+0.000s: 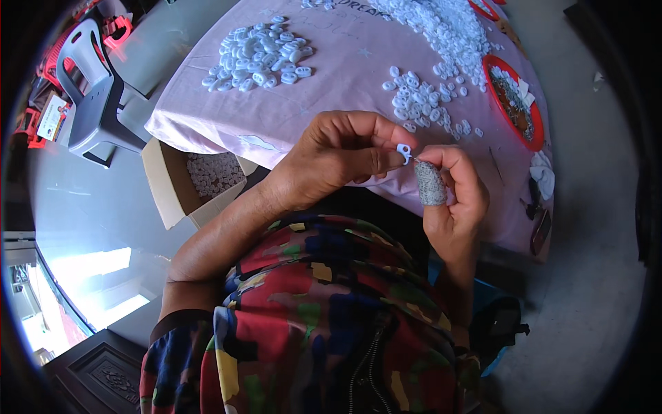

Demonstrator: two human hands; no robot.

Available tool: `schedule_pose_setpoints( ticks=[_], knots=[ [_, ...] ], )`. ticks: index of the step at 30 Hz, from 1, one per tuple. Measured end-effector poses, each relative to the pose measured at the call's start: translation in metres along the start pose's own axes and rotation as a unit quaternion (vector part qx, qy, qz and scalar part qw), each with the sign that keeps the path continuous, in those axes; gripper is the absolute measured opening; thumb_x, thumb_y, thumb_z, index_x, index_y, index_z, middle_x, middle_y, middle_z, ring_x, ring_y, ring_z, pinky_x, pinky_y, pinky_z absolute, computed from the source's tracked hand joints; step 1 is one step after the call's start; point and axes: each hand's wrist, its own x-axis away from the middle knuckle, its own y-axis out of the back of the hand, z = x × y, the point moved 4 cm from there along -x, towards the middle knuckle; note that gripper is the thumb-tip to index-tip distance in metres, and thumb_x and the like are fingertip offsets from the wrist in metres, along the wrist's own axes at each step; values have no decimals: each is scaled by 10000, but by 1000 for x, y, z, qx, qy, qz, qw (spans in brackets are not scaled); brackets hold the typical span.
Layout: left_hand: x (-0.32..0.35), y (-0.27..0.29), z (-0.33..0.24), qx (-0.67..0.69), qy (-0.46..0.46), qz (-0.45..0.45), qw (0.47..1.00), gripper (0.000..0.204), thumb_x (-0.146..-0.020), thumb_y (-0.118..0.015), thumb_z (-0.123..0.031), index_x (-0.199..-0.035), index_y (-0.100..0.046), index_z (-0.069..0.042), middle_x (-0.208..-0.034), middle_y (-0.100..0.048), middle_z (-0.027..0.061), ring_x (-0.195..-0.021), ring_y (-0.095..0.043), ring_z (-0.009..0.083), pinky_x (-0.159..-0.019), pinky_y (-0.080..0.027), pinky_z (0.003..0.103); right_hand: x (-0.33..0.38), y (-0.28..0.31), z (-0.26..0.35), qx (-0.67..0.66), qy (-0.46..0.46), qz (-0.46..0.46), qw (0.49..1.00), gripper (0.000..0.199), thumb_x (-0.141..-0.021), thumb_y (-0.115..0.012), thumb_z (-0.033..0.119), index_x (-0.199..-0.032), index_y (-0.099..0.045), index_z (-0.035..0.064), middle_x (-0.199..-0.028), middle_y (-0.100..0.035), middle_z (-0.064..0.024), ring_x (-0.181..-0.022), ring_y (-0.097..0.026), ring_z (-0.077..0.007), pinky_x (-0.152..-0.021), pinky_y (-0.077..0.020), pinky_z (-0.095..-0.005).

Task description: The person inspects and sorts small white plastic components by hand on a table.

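Between the thumb and forefinger of my left hand (324, 157) is a small white plastic piece (404, 150) with a hole in it. My right hand (460, 186) meets it from the right, fingers pinched around a tiny metal part (416, 159) at the piece's lower edge; its exact kind is too small to tell. A grey wrap (432, 185) covers one digit of the right hand. Both hands are above the near edge of the pink-covered table (338, 79). Just beyond them lies a loose cluster of similar white pieces (422, 100).
Another pile of white pieces (258, 56) lies at left, with a large heap (448, 31) at the back. A red tray (537, 134) holds small metal parts. A cardboard box (162, 183) of pieces stands below the table's left edge, near a grey chair (93, 103).
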Motion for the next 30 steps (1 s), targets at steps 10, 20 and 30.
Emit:
schedule_pose_setpoints(
  ticks=[10, 20, 30],
  knots=[
    [4, -2, -2, -30, -57, 9, 998, 236, -912, -623, -12, -1146, -639, 18, -1025, -681, 53, -946, -648, 95, -852, -523, 221, -2, -6, 12, 65, 69, -39, 995, 135, -813, -631, -13, -945, -607, 9, -854, -629, -33, -617, -439, -88, -566, -371, -228],
    [1, 2, 4, -41, -33, 10, 999, 192, -913, -634, -25, -1099, -655, 16, -957, -678, 34, -869, -629, 73, -793, -509, 199, -1, -6, 8, 73, 53, -16, 996, 128, -803, -623, -21, -927, -612, 13, -823, -615, -25, -597, -449, -92, -544, -366, -224],
    [10, 1, -1, -145, -81, -23, 986, 166, -913, -620, 11, -1064, -685, 32, -974, -702, 59, -906, -642, 85, -842, -517, 222, -1, -12, 14, 111, 96, -8, 989, 181, -734, -659, -46, -895, -604, 15, -793, -615, -96, -694, -605, -264, -606, -476, -361]
  ],
)
